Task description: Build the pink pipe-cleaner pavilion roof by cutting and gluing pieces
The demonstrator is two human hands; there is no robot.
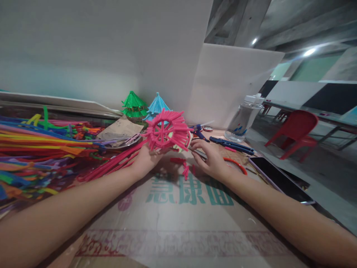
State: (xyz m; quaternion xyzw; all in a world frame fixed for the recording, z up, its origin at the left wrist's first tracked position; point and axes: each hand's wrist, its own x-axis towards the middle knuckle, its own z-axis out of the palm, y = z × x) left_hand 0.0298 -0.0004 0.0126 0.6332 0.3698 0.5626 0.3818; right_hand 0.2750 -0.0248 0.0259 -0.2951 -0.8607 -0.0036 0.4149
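Observation:
A pink wheel of pipe cleaners point(167, 130), with spokes inside and a fringe of short stems round its rim, is held up above the cardboard. My left hand point(147, 158) is closed on its lower left side, the fingers partly hidden behind it. At its right edge, my right hand point(208, 158) curls with thumb and fingertips close together. Whether they pinch the wheel's edge or something small is unclear. A grey metal strip shows between the right fingers, and an orange handle loop point(237, 165) lies behind the wrist. Pink scraps point(184, 169) lie below the wheel.
Colourful pipe cleaners point(55, 143) are heaped at left. Green point(134, 104) and blue point(158, 104) tiered roofs stand behind. A glue gun point(198, 131), dark blue pliers-like tool point(231, 144), water bottle point(242, 119) and phone point(279, 178) lie or stand at right, beside the board's edge.

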